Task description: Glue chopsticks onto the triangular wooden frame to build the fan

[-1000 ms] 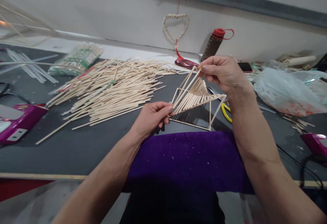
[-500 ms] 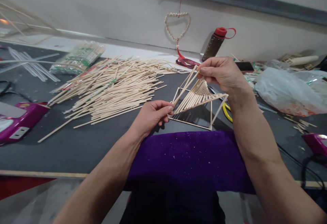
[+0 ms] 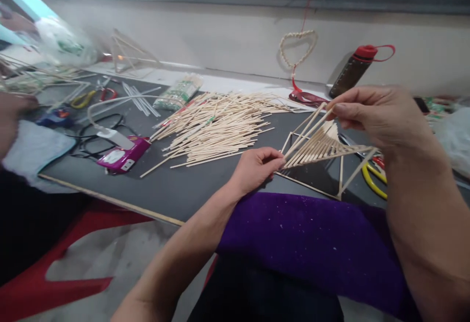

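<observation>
While the right hand [image 3: 380, 116] pinches the upper end of 1 thin stick [image 3: 308, 134] and the left hand [image 3: 257, 169] pinches its lower end, its long axis rises toward upper right. Just beside it, right of centre, is the slatted structure [image 3: 325, 142]; whether the left hand also touches this, I cannot tell.
</observation>
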`<state>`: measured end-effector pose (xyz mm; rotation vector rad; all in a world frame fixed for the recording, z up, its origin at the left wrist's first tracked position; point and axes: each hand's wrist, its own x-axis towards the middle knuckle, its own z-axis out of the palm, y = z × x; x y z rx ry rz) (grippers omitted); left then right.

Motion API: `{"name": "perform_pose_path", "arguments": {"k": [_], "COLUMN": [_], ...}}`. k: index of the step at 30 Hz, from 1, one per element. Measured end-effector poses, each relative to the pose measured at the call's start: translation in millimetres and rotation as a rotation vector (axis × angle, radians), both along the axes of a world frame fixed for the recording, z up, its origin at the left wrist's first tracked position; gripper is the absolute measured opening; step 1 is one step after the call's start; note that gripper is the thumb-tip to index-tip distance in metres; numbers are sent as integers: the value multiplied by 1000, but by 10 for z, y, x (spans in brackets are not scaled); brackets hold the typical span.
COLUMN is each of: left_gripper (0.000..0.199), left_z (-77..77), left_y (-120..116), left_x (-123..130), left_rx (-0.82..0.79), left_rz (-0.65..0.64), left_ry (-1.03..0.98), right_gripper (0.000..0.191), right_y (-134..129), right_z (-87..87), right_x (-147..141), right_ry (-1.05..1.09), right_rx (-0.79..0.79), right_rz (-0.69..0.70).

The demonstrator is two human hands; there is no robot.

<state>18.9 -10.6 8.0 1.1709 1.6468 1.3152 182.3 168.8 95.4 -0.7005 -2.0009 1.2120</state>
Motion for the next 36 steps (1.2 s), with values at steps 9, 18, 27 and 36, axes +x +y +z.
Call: {"name": "perform_pose_path", "arguments": {"k": [9,18,27,36], "left_gripper": [20,28,29,26], "left_z": [16,127,-40,436], "left_y": [-691,74,1078,1101], "left_x": [-544,-621,-693,-897], "left_rx": [-340,-256,-520,-326], "left_rz": [155,75,32,189], "left_ry": [741,1165,1346,1202], "right_gripper": [11,10,12,13], "right_y": [63,89,140,203], "right_z": [44,64,39,60], "right_x": [69,100,101,168], "right_ry": [64,187,135,144], "right_rx": [151,100,90,75], "right_rz": [-107,-80,-54,-58]}}
